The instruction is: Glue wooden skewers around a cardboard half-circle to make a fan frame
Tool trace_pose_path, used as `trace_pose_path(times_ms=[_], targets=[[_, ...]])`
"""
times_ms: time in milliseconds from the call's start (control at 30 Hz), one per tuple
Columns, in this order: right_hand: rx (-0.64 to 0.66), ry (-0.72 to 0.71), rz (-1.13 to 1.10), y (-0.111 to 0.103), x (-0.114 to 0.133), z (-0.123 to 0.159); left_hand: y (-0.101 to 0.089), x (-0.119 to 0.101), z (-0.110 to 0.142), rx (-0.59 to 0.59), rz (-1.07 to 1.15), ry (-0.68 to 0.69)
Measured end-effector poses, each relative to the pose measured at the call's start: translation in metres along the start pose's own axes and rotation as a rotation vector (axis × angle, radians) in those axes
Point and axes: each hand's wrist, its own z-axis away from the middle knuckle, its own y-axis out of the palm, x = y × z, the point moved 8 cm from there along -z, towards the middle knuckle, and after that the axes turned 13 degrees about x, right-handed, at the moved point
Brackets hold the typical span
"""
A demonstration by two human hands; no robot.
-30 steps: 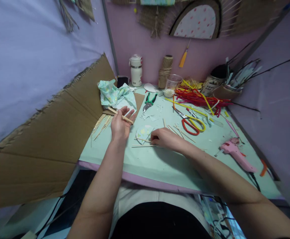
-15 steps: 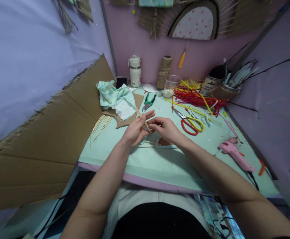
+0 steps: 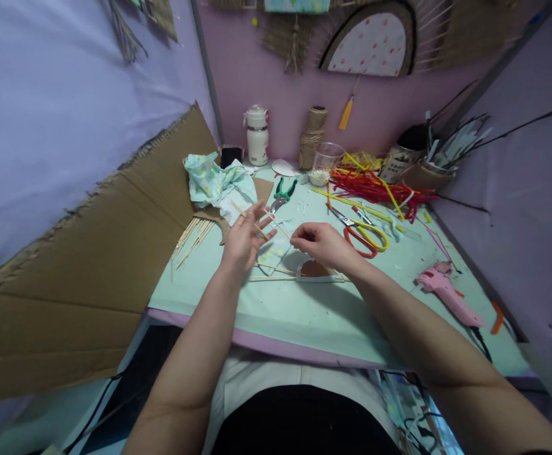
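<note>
My left hand [image 3: 243, 243] has thin wooden sticks [image 3: 251, 222] lying across it, under the thumb, with its fingers partly spread. My right hand [image 3: 322, 245] pinches the near end of a single wooden stick [image 3: 279, 225], whose far end reaches the left fingertips. Below the hands lies a patterned fabric piece [image 3: 272, 258], partly covered. Beside it, a brown cardboard piece with a white rim [image 3: 317, 270] lies under my right wrist. More thin sticks [image 3: 270, 278] lie along the front of these pieces.
Pruning shears [image 3: 282, 194], scissors [image 3: 361, 234] and a pink glue gun [image 3: 449, 291] lie on the table. Pipe cleaners [image 3: 380, 188], a plastic cup [image 3: 325, 164] and twine spools [image 3: 312, 136] stand behind. Crumpled fabric [image 3: 223, 186], loose sticks [image 3: 195, 240] and a large cardboard sheet [image 3: 114, 265] are leftward.
My left hand moved right to meet my right hand, then drew back left with its sticks. My right hand rose from the table pieces and now holds one stick between the hands.
</note>
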Motion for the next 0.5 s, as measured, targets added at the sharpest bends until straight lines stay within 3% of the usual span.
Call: trace_pose_path(times_ms=[100,200,500], targets=[[0.15,0.109,0.14,0.007,-0.008,0.003,-0.017,-0.012,0.0,-0.133,0.021,0.095],[0.23,0.138,0.163,0.015,-0.007,0.006,-0.024,-0.017,0.001,-0.18,0.043,0.132],[0.224,0.14,0.323,0.022,-0.004,0.004,-0.025,-0.015,0.001,-0.195,0.057,0.125]])
